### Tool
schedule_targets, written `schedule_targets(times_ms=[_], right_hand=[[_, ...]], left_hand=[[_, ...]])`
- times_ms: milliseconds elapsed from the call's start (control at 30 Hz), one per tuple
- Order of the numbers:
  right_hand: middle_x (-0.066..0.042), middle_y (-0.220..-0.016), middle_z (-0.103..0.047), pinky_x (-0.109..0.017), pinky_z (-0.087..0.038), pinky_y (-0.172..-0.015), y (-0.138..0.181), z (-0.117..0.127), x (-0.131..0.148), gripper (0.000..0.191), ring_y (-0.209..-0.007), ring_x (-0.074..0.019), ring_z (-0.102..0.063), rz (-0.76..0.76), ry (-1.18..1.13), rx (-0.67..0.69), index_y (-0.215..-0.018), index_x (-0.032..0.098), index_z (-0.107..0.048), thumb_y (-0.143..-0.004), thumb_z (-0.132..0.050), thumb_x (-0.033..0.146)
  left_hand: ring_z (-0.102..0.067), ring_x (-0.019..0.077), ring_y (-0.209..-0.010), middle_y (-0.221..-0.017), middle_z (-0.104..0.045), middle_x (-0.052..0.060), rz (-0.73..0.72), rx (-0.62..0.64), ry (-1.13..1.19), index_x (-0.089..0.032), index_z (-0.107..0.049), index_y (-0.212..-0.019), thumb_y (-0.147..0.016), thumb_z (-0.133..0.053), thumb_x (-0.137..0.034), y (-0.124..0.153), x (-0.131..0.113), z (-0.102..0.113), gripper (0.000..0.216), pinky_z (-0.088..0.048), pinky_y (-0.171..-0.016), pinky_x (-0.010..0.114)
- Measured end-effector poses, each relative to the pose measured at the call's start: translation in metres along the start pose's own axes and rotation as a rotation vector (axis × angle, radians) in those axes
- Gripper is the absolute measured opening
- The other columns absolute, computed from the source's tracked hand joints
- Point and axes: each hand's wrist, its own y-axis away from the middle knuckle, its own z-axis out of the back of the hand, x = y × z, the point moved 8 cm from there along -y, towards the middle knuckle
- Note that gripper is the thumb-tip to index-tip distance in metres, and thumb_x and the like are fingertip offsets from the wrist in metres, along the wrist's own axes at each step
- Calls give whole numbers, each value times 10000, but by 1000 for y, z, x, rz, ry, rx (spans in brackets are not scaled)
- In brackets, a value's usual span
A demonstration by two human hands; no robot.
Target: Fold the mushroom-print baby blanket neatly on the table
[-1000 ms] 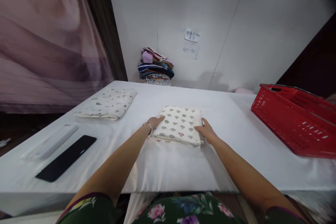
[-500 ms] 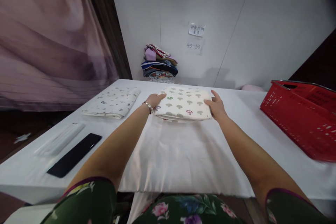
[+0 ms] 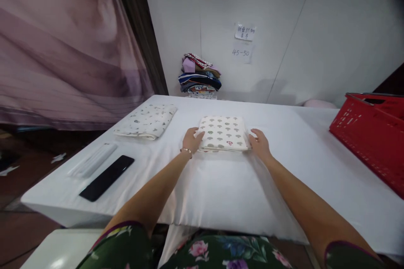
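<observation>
A folded white cloth (image 3: pixel 222 132) printed with grey mushrooms and a few coloured motifs lies flat on the white-covered table in front of me. At its left edge is my left hand (image 3: pixel 191 141), a bracelet on the wrist, with thumb and fingers apart. My right hand (image 3: pixel 260 143) rests by the opposite edge, its fingers also apart and touching or nearly touching the cloth. Neither hand appears to grip it. Further left lies a second folded white cloth (image 3: pixel 147 121) with a small scattered print.
A black phone (image 3: pixel 107 178) and a clear plastic-wrapped item (image 3: pixel 93 161) lie on the table's left side. The red basket (image 3: pixel 372 138) stands at the right. Behind the table is a stack of folded fabrics (image 3: pixel 200 76) by the wall; a pink curtain (image 3: pixel 63 50) hangs at left.
The mushroom-print cloth, held between both hands before, has come down nearer to me and lies flat. Both hands have loosened at its edges. The camera view has shifted slightly left.
</observation>
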Motion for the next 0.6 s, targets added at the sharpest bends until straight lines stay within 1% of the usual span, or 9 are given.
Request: schedule_targets(times_ms=[33,100,133,167,233,267,333,500,600], right_hand=[[-73,-1276,-494,-383,-423,-911,9,0,13,373,-1157,-223,-457,130,25,8,-1125,224,-574,-801,-481,382],[-74,-1246,-526,-425,-393,-944,27,-7,37,340,-1173,-242,-445,357,108,81,-1087,236,-600,-793,-519,386],[-70,-1245,-534,-445,-355,-979,35,-13,44,339,-1195,-253,-424,425,159,139,-1080,242,-607,-779,-551,387],[-67,-1251,-536,-462,-312,-1010,41,-20,49,343,-1220,-263,-398,471,212,197,-1079,244,-611,-768,-577,383],[-59,-1266,-532,-489,-253,-1037,47,-28,52,338,-1256,-274,-356,515,301,279,-1086,244,-612,-772,-582,364],[-55,-1267,-533,-499,-241,-1039,46,-29,51,322,-1262,-273,-349,518,328,290,-1086,245,-613,-786,-563,350],[-51,-1247,-549,-506,-239,-1036,42,-25,45,289,-1254,-265,-361,516,344,267,-1070,246,-622,-809,-519,315],[-66,-1205,-568,-479,-308,-1014,36,-8,27,272,-1192,-259,-425,509,262,197,-1025,231,-651,-804,-504,293],[-50,-1210,-558,-451,-377,-970,31,-2,29,277,-1143,-249,-460,442,266,164,-1029,255,-653,-825,-469,292]], left_hand=[[-494,184,-1113,-1215,-539,64,-159,-10,-40,-208,-552,-1114,-787,-549,-459,9,-12,1,412,-382,-952,288],[-443,213,-1171,-1233,-525,74,-455,11,-146,-219,-565,-1106,-768,-591,-429,31,-33,-4,399,-338,-1001,353],[-421,224,-1191,-1250,-513,75,-549,38,-196,-228,-564,-1115,-764,-604,-411,40,-40,-10,398,-323,-1010,381],[-410,229,-1200,-1264,-503,76,-606,61,-235,-234,-562,-1124,-768,-607,-391,46,-45,-16,392,-319,-1007,399],[-413,227,-1194,-1265,-505,74,-633,84,-276,-235,-577,-1108,-785,-598,-354,49,-49,-24,345,-323,-993,409],[-422,223,-1184,-1253,-517,71,-621,83,-279,-233,-594,-1082,-792,-593,-344,48,-50,-26,311,-325,-989,406],[-451,211,-1147,-1203,-554,57,-587,88,-270,-236,-629,-1016,-808,-575,-340,42,-50,-28,240,-331,-980,394],[-518,183,-1023,-1024,-643,27,-559,145,-237,-241,-663,-931,-850,-511,-349,34,-50,-31,203,-363,-928,353],[-524,176,-1002,-999,-653,24,-524,152,-236,-238,-666,-910,-875,-458,-354,32,-50,-32,241,-372,-913,337]])
